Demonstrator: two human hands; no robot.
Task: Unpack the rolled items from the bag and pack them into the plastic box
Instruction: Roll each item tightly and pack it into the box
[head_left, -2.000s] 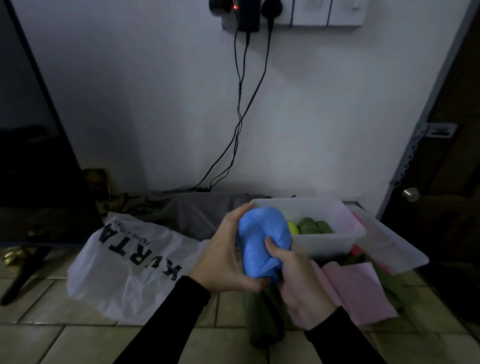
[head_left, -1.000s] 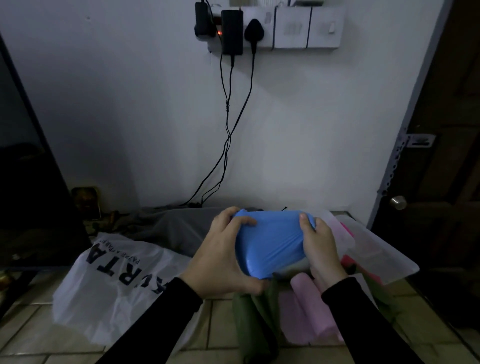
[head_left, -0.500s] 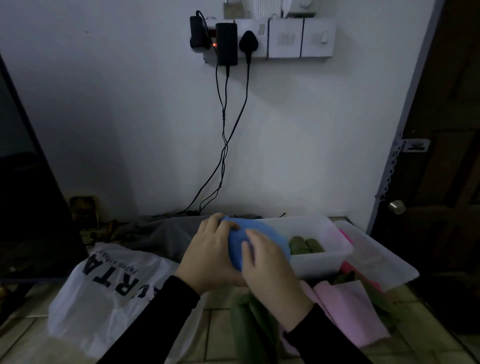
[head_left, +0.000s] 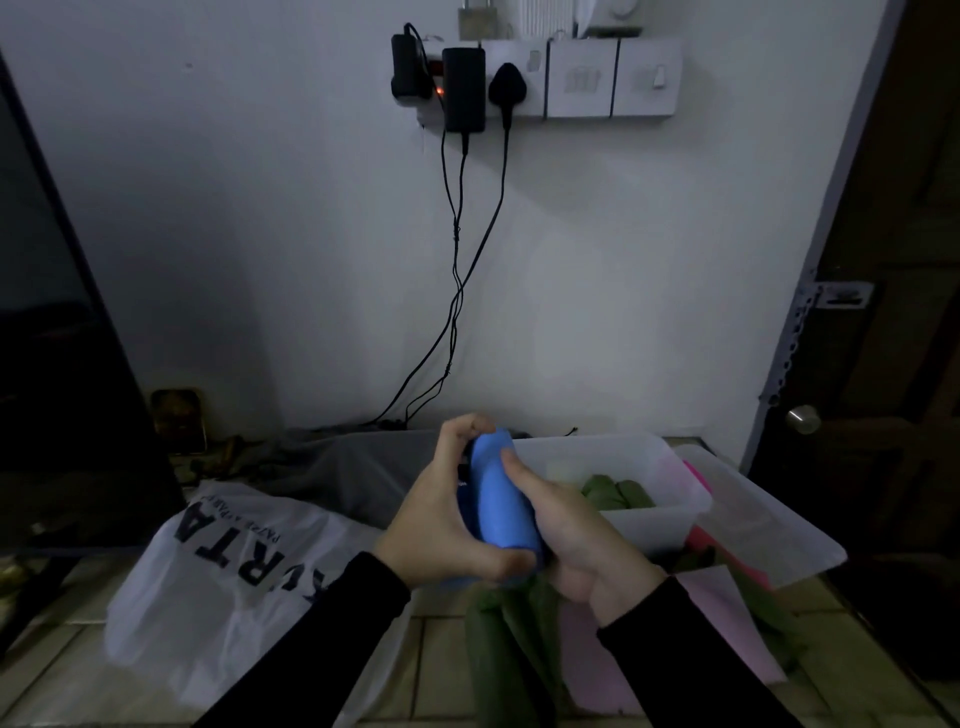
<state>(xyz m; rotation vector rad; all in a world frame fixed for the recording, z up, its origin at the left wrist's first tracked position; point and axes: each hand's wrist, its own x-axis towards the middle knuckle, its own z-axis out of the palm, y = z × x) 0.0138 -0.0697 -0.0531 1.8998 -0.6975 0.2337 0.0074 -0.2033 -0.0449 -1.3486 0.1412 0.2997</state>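
Note:
A blue rolled cloth (head_left: 500, 493) stands nearly upright between both hands, in front of the plastic box's left end. My left hand (head_left: 447, 525) wraps its left side, with the thumb across the bottom. My right hand (head_left: 569, 535) grips its right side from below. The clear plastic box (head_left: 670, 512) sits on the floor behind, with green rolled items (head_left: 615, 493) inside. The white bag (head_left: 223, 566) printed with black letters lies at the left on the tiles.
The box's clear lid (head_left: 763, 519) leans at the right. Pink cloth (head_left: 717, 618) and green cloth (head_left: 514, 649) lie on the tiled floor under my hands. Grey fabric (head_left: 343, 467) lies by the wall. Black cables (head_left: 457, 270) hang from wall sockets. A dark door (head_left: 893, 364) stands right.
The blue cloth went from a loose bundle to a wide shape, then to a tight upright roll between both hands. The camera tilted upward.

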